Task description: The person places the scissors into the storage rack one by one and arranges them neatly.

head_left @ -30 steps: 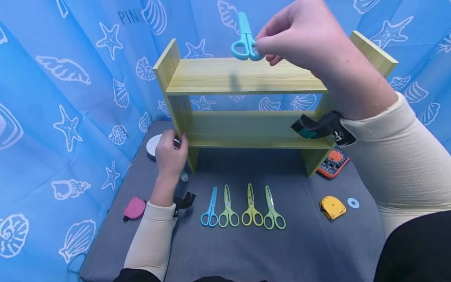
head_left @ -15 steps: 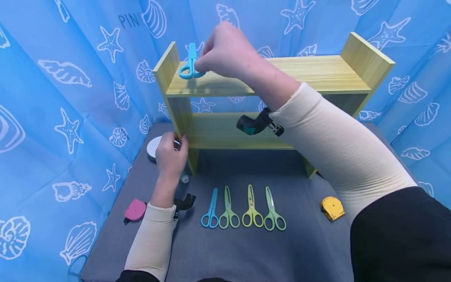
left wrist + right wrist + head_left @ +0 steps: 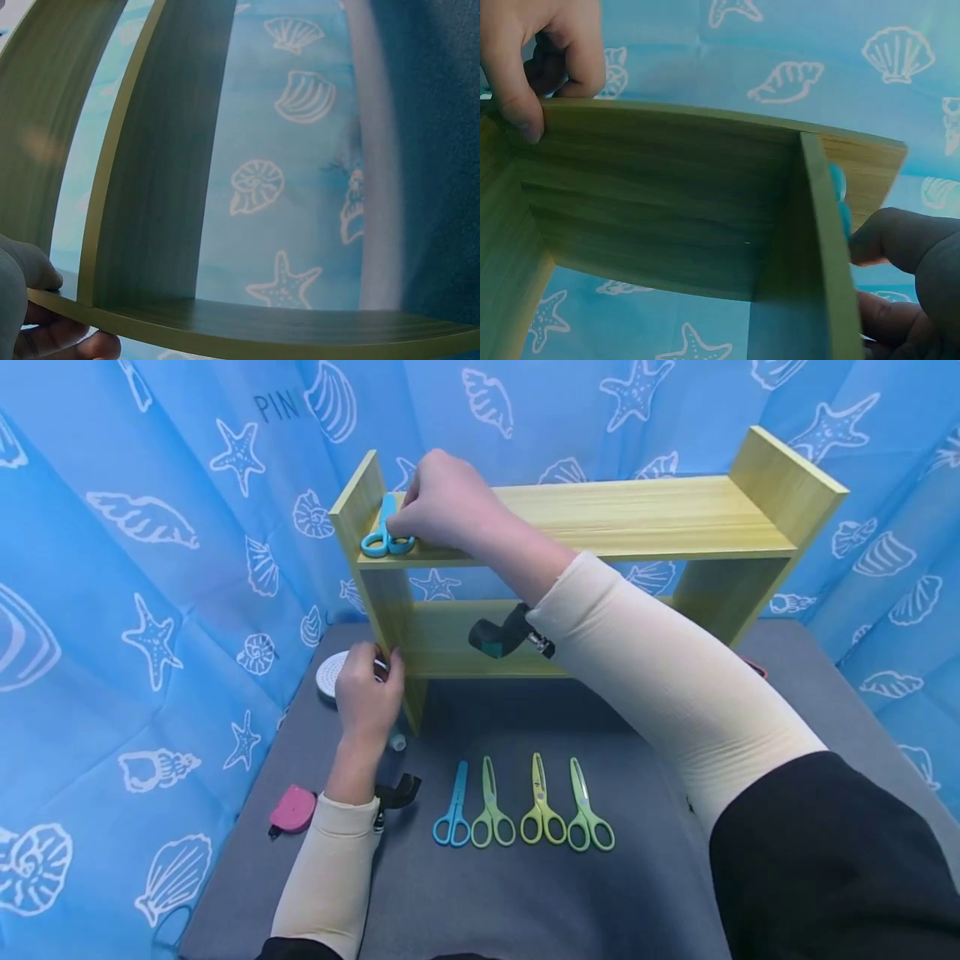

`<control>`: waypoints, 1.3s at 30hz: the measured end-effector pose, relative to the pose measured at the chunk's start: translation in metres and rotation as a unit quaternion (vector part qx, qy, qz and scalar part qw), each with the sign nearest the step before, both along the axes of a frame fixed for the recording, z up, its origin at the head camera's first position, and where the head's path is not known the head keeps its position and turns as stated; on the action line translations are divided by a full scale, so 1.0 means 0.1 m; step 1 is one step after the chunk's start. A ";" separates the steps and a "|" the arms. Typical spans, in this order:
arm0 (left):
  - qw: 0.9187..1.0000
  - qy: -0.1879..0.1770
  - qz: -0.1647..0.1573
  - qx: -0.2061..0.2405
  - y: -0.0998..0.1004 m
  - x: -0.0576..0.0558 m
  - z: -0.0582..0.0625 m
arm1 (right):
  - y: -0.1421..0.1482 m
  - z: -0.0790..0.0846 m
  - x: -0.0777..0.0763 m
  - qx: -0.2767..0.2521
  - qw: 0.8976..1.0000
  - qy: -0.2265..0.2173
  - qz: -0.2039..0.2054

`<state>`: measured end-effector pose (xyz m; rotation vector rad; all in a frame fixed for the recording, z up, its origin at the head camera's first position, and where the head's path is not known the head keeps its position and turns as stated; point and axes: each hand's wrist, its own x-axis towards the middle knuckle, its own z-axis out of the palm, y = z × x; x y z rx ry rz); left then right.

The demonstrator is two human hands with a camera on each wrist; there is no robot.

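At the left end of the top board of a wooden shelf [image 3: 615,518], my right hand [image 3: 450,506] pinches light blue scissors [image 3: 387,522] by one handle loop, blades pointing to the back. The scissors overlap the board close to the left side panel; in the right wrist view only their handles [image 3: 838,184] peek past the board's edge. My left hand [image 3: 367,693] grips the shelf's left side panel, thumb on the inner face and fingers around the outside, as the right wrist view also shows. On the table, blue scissors [image 3: 455,806], two green pairs and a yellow pair [image 3: 540,802] lie in a row.
A pink tape measure [image 3: 292,810] lies at the left. Beside the left hand sits a round white perforated object [image 3: 328,675], partly hidden. A small white-capped item [image 3: 397,741] is by the shelf's left foot. A shell-patterned blue curtain [image 3: 172,610] hangs behind.
My right hand has carried the light blue scissors leftward and down to the top board's left end. The left hand keeps its grip on the side panel.
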<state>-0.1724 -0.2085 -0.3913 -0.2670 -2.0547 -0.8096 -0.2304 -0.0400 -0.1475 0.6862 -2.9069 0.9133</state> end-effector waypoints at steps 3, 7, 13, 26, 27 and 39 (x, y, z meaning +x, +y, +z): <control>1.000 0.002 -0.002 -0.003 0.01 -0.01 0.00 | 0.11 0.01 0.07 -0.029 1.000 -0.007 0.006; 1.000 0.001 -0.007 -0.006 0.03 -0.02 0.00 | 0.33 0.03 0.22 -0.076 0.997 -0.011 0.020; 1.000 0.000 -0.006 -0.008 0.03 -0.02 0.00 | 0.66 0.05 0.47 -0.109 0.994 0.006 0.017; 1.000 -0.005 -0.004 -0.007 0.03 -0.01 -0.01 | 1.29 -0.16 1.07 -0.243 0.970 -0.014 -0.008; 1.000 -0.004 -0.004 -0.007 0.03 -0.01 -0.02 | 1.32 -0.18 1.11 -0.248 0.969 -0.012 -0.007; 1.000 0.001 -0.002 0.004 0.02 0.02 0.02 | 1.66 -0.48 1.53 -0.249 0.969 0.010 0.002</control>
